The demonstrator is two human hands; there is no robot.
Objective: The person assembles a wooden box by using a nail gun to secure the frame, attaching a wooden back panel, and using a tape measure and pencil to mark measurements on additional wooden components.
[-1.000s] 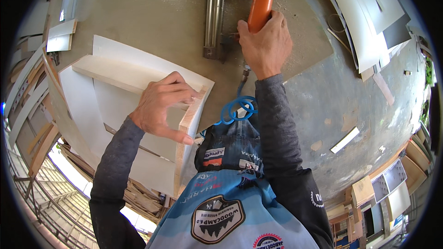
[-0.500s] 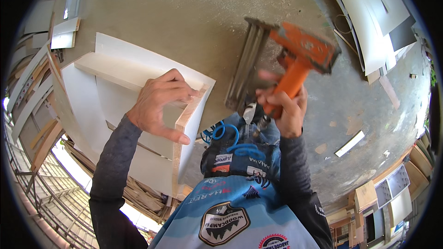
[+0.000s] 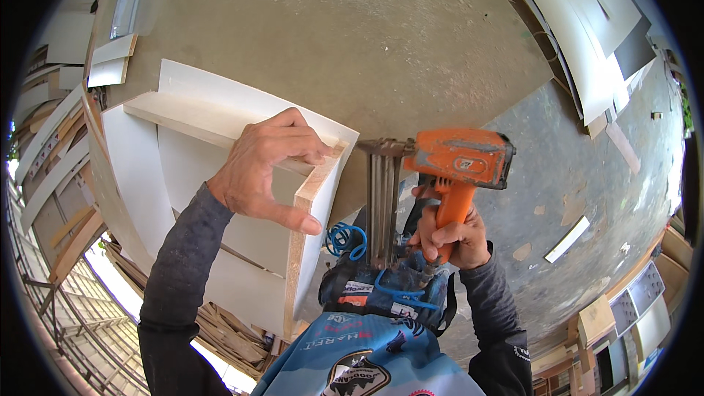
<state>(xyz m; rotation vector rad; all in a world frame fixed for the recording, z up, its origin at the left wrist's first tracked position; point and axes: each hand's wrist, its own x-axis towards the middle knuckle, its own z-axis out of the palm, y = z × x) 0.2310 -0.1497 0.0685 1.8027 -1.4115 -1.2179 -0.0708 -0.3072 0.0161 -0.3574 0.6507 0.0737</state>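
Note:
My left hand grips the corner of a white wooden frame. Its fingers bend over the corner, and the thumb presses along the raw wood edge of a side strip. A white panel lies flush along the frame's far side. In my right hand is an orange nail gun, held by its handle, with the grey magazine pointing down toward me. The gun's nose points left at the panel's corner, very close to it; whether they touch I cannot tell.
A blue air hose coils near my lap. White sheets lie at the far right, and a white strip rests on the concrete floor. Wood offcuts and curved boards stand to the left.
The nail gun has swung down and left, turning until its nose faces the frame's corner. My left hand keeps its hold; frame and hand sit slightly farther right and lower in view.

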